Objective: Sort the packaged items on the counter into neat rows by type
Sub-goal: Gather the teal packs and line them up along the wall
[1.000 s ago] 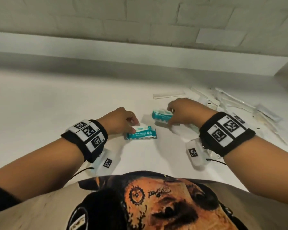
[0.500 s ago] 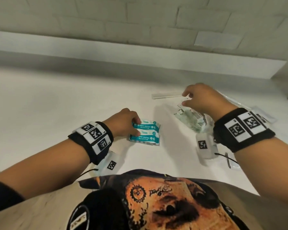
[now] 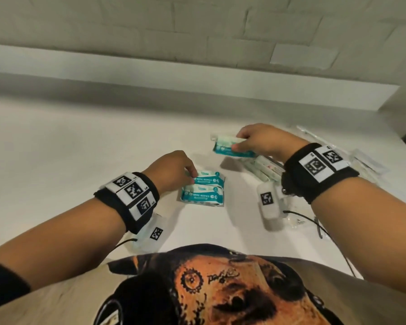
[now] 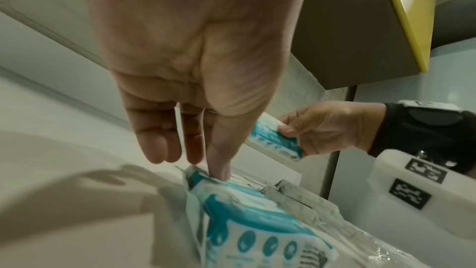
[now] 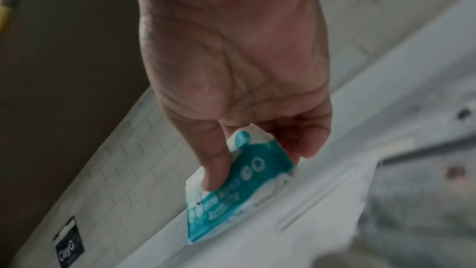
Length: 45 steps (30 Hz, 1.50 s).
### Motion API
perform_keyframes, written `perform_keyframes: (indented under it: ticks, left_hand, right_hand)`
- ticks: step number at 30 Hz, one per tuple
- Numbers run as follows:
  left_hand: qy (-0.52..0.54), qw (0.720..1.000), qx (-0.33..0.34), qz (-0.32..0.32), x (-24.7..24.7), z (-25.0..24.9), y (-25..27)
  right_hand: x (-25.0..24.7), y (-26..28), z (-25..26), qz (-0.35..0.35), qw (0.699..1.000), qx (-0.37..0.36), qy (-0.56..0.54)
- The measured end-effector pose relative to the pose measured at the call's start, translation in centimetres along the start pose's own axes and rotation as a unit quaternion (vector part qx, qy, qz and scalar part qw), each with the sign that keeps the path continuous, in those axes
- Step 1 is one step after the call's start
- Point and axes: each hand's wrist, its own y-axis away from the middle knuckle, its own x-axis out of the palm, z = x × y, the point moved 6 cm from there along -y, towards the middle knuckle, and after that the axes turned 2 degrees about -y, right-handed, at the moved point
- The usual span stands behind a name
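Two teal-and-white mini wipes packs lie side by side on the white counter (image 3: 56,148), a far pack (image 3: 206,180) and a near pack (image 3: 202,196). My left hand (image 3: 192,177) touches the far pack's left edge; in the left wrist view its fingers are straight and the thumb tip (image 4: 221,174) presses on the pack's corner. My right hand (image 3: 238,143) pinches a third wipes pack (image 3: 223,147) by its right end, lifted above the counter, behind and to the right of the pair. The held pack (image 5: 219,211) sits between thumb and fingers.
A loose pile of clear-wrapped packets (image 3: 265,167) lies under my right wrist. Long wrapped sticks (image 3: 314,137) and flat clear packets (image 3: 366,165) spread out to the far right. A low ledge (image 3: 197,85) and a brick wall close the back.
My right hand set a second wipes pack beside the first, reached over the pile on the right, and now holds a third pack, moving left. My left hand stayed at the packs.
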Motion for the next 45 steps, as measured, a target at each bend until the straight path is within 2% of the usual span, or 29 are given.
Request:
perform_keyframes:
  ticks: [4,7,11,13,15,17,19,22,24,26,28,31,33,35,37,41,45]
  left_hand:
    - [-0.001,1.000,0.000,0.006,-0.3,0.0,-0.3]
    - [-0.001,1.000,-0.005,0.012,-0.2,0.1,-0.6]
    - [0.005,1.000,-0.020,0.016,-0.2,0.3,-0.8]
    - [0.006,0.999,-0.021,0.026,-0.3,0.2,-0.9]
    - [-0.004,0.999,-0.012,0.039,-0.4,-0.1,-0.9]
    - [-0.013,0.999,0.006,0.035,-0.9,-0.7,-1.0]
    - [-0.022,0.999,0.029,0.025,-1.2,-1.5,-1.3]
    - [-0.055,0.996,0.055,0.038,-0.6,-2.6,-1.8]
    - [-0.100,0.992,0.061,0.051,0.1,-2.9,-1.9]
    - [-0.140,0.987,0.063,0.054,0.8,-3.1,-2.0]
    - [-0.163,0.983,0.059,0.053,1.2,-3.1,-2.1]
    - [-0.170,0.983,0.045,0.055,1.7,-3.0,-2.0]
    - [-0.167,0.983,0.043,0.057,1.8,-3.0,-2.0]
    - [-0.159,0.985,0.043,0.059,1.6,-3.0,-2.0]
    - [-0.149,0.986,0.039,0.061,1.4,-2.8,-2.0]
    - [-0.129,0.989,0.041,0.060,1.0,-2.9,-1.9]
    - [-0.139,0.987,0.059,0.057,0.6,-3.2,-1.7]
  right_hand:
    - [2.8,-2.1,1.2,0.045,0.998,0.014,-0.030]
    - [4.5,-3.4,2.3,0.071,0.997,0.020,0.008]
    - [6.2,-4.1,3.5,0.099,0.988,-0.025,0.113]
    - [5.3,-4.0,3.8,0.084,0.984,-0.052,0.148]
    - [2.5,-3.3,3.5,0.029,0.986,-0.063,0.150]
    - [-1.2,-2.3,2.2,-0.034,0.989,-0.044,0.134]
    - [-3.7,-1.1,-0.3,-0.067,0.987,0.000,0.147]
    - [-2.4,0.3,-4.4,-0.005,0.979,0.078,0.191]
    - [0.1,0.9,-5.9,0.041,0.971,0.099,0.215]
    - [1.2,0.8,-6.7,0.042,0.968,0.100,0.227]
    - [0.4,0.5,-6.6,0.009,0.980,0.092,0.178]
    - [-1.5,-0.6,-5.3,-0.032,0.997,0.059,0.037]
    - [-1.5,-1.4,-4.0,-0.010,0.998,0.036,-0.053]
    - [-0.4,-2.3,-2.8,0.048,0.992,0.024,-0.118]
    - [0.5,-3.6,-1.7,0.075,0.990,0.014,-0.121]
    - [2.4,-6.3,0.3,0.054,0.994,-0.010,-0.092]
    - [5.1,-7.4,2.5,0.082,0.994,-0.062,0.044]
